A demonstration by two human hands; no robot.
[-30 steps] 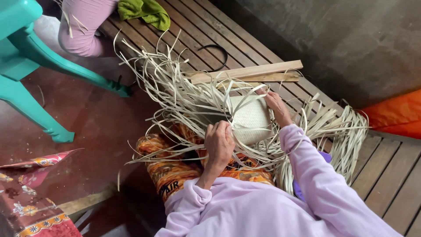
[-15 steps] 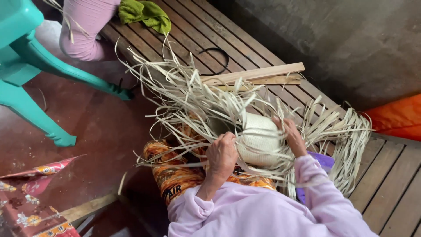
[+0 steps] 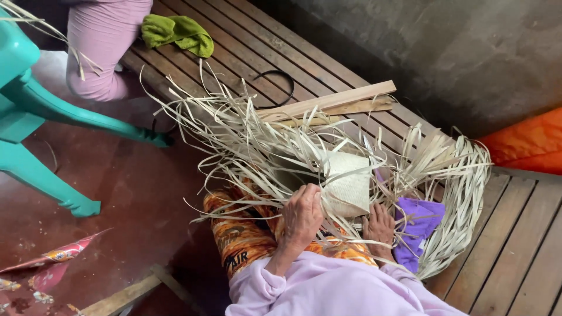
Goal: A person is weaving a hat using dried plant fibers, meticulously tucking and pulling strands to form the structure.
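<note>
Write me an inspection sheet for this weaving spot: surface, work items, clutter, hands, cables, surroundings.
Surface: slatted wooden platform beside a dark red floor.
Work items: pale woven piece with loose straw strips fanning out.
Clutter: green cloth, wooden slats, purple cloth.
Hands: left hand grips strips at the piece's edge; right hand rests under it among the strips.
Cables: black loop on the slats.
Surroundings: teal plastic chair, orange fabric, grey wall, another person's pink sleeve.

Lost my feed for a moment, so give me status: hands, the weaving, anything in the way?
Left hand gripping the woven piece. Right hand low among loose strips. Purple cloth beside right hand.
</note>
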